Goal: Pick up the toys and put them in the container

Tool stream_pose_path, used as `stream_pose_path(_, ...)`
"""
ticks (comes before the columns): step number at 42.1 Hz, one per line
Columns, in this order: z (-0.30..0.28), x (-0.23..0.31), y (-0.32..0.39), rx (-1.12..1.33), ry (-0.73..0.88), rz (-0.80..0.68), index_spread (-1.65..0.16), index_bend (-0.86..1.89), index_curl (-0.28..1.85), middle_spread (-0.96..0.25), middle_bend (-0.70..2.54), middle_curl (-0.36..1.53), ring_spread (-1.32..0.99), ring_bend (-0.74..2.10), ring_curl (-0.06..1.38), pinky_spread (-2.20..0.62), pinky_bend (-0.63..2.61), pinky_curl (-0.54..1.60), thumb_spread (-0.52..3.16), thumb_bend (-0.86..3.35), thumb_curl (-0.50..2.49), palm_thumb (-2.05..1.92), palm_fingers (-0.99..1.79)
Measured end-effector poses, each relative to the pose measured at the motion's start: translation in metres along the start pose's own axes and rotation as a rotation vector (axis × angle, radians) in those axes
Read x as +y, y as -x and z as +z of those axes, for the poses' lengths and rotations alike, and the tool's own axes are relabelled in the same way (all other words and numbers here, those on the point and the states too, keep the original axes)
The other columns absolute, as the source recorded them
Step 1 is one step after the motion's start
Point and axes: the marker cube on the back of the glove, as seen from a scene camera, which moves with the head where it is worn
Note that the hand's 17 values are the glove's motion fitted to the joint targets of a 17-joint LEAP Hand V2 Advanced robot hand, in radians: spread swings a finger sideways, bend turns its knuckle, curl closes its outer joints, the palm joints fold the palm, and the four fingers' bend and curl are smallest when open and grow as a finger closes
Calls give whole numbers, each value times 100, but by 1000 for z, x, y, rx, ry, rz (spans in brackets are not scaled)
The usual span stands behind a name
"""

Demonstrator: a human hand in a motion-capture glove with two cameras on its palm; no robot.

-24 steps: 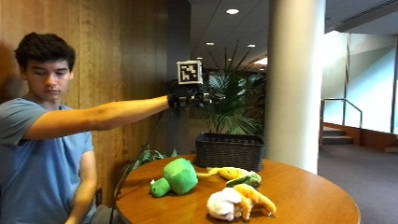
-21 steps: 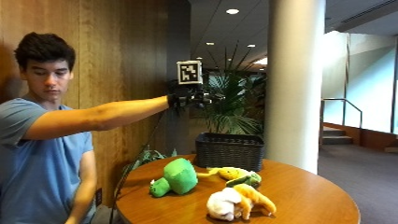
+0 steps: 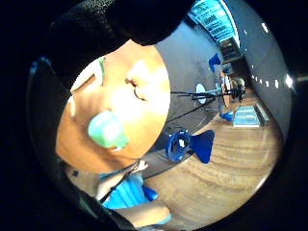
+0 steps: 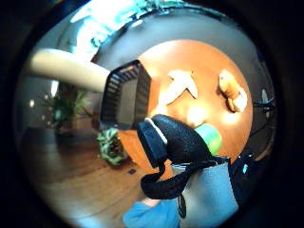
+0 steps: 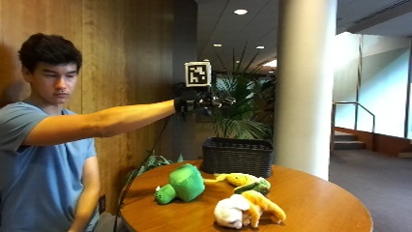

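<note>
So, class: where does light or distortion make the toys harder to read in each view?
Little finger side palm view: glare washes out the toys on the table; only the green toy reads. Thumb side palm view: wide-angle bending curves the basket. Outside view: evenly lit, the white and orange toy clear.

Three plush toys: one green [image 5: 182,184], one yellow-green [image 5: 243,181], one white-orange [image 5: 247,210], one basket [image 5: 237,156], one round desk [image 5: 322,208], one gloved hand [image 5: 193,104]

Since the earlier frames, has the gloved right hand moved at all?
No. In the outside view the right hand hangs high above the table, at the same spot against the plant and the basket.
</note>
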Motion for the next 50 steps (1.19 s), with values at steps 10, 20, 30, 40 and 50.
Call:
stream_pose_path(10, 10, -20, -56, 57, 18, 120, -28, 10, 14, 1, 17, 22, 1, 22, 13, 7, 92, 31, 115, -1, 15, 1, -13)
stream_pose_path(20, 48, -50, -116, 12, 30, 142, -29, 10, 15, -1, 16, 24, 1, 21, 16, 8, 94, 32, 113, -2, 20, 4, -15)
stream_pose_path(30, 118, -71, -166, -1, 122, 176, -29, 10, 15, -1, 16, 25, 1, 21, 19, 8, 96, 33, 110, -2, 23, 5, -16)
stream_pose_path(40, 191, -83, -198, 7, 234, 268, -29, 8, 15, 0, 12, 24, 2, 19, 20, 8, 108, 36, 111, -1, 26, 8, -21)
stream_pose_path(50, 249, -86, -214, 8, 328, 264, -28, 4, 12, 2, 12, 23, 3, 19, 22, 7, 122, 39, 112, -2, 27, 9, -25)
